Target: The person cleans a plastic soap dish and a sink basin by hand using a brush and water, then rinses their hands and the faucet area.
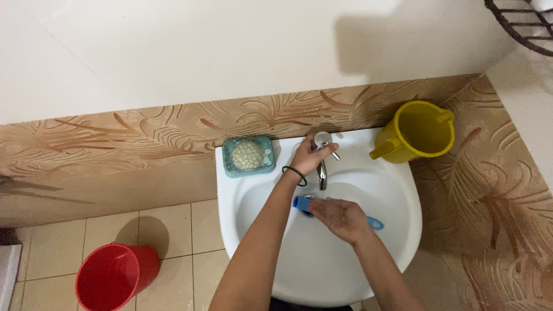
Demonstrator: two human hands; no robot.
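Item: white wash basin [397,230], wall-mounted, seen from above, set against a brown leaf-patterned tile band.

Left hand [308,156]: on the chrome tap [321,151] at the back rim of the basin. Fingers closed over the tap head; a dark band sits on the wrist. The spout points down into the bowl. No stream of water can be made out.

Right hand [340,217]: over the bowl, just in front of the spout. Fingers curled together round a blue brush [302,203]; the brush head sticks out toward the left under the spout, and the handle end shows to the right of the hand. Whether the brush touches the basin cannot be told.

Nearby on the rim: teal soap dish [249,155] with a pale lump of soap, just left of the tap; yellow jug [419,131] at the right rear corner, open mouth up, handle toward the tap. On the floor to the left: red bucket [113,276], well apart from the basin. A dark wire rack shows at the top right corner.

Handling notes (judgement): the step appears to be working the tap with one hand while the brush is held below it.
- Turn the tap head gently, so any flow does not splash off the bristles.
- Keep the brush head directly under the spout and low in the bowl.
- Hold the handle firmly; a wet plastic grip may slip.
- Keep the left elbow clear of the soap dish.
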